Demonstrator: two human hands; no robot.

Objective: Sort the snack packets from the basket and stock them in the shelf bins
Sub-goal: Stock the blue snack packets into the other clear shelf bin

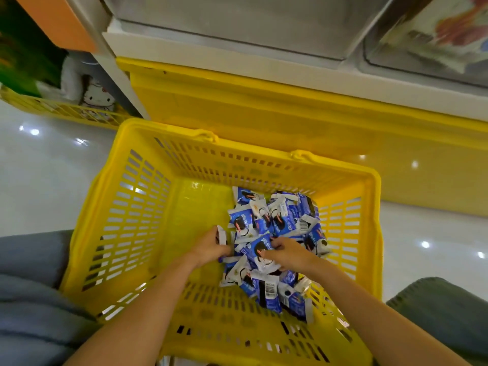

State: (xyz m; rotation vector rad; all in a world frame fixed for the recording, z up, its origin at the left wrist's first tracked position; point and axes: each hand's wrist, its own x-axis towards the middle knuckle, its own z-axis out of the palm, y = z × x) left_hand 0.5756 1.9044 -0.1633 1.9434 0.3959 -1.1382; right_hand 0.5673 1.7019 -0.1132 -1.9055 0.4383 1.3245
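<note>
Snack packets [274, 220] hide the fingertips of left hand [211, 247] and right hand [289, 253], each grip clutching one.

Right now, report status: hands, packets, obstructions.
Left hand grips white-edged packet; right hand pinches top packet. Blue packet pile in yellow basket, right side. No obstruction seen.

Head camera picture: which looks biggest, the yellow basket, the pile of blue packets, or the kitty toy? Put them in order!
1. yellow basket: fills most of the picture.
2. blue snack packets: the pile covers part of its floor.
3. kitty toy: looks smallest, but it sits farther away, so that is unsure.
</note>
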